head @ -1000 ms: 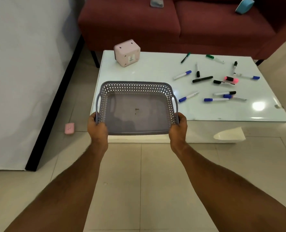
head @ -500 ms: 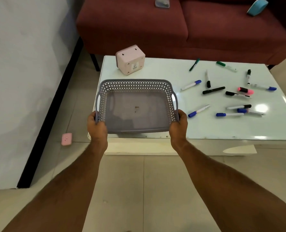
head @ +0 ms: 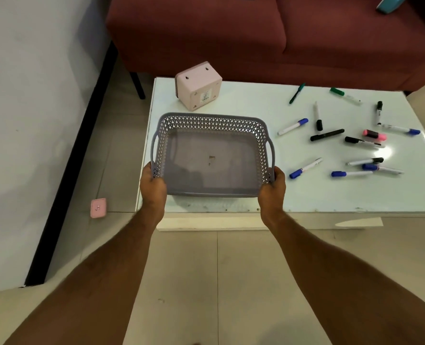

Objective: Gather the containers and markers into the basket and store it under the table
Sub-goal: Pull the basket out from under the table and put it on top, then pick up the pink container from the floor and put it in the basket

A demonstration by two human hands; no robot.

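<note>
An empty grey perforated basket (head: pixel 212 125) is over the left part of the white table (head: pixel 330 195); whether it touches the top I cannot tell. My left hand (head: pixel 153 188) grips its near left corner and my right hand (head: pixel 272 189) grips its near right corner. A pink cube-shaped container (head: pixel 197 85) lies tipped on the table just behind the basket. Several markers lie scattered on the table's right half, among them a blue-capped one (head: pixel 293 126), a black one (head: pixel 327 134) and a pink highlighter (head: pixel 374 134).
A dark red sofa (head: pixel 256 33) stands behind the table with a teal object (head: pixel 389 2) on its seat. A small pink object (head: pixel 98 207) lies on the tiled floor left of the table. A white wall with a black skirting runs along the left.
The basket, held in both hands, has moved forward from in front of the table's near edge to above the tabletop. The view has come closer to the table.
</note>
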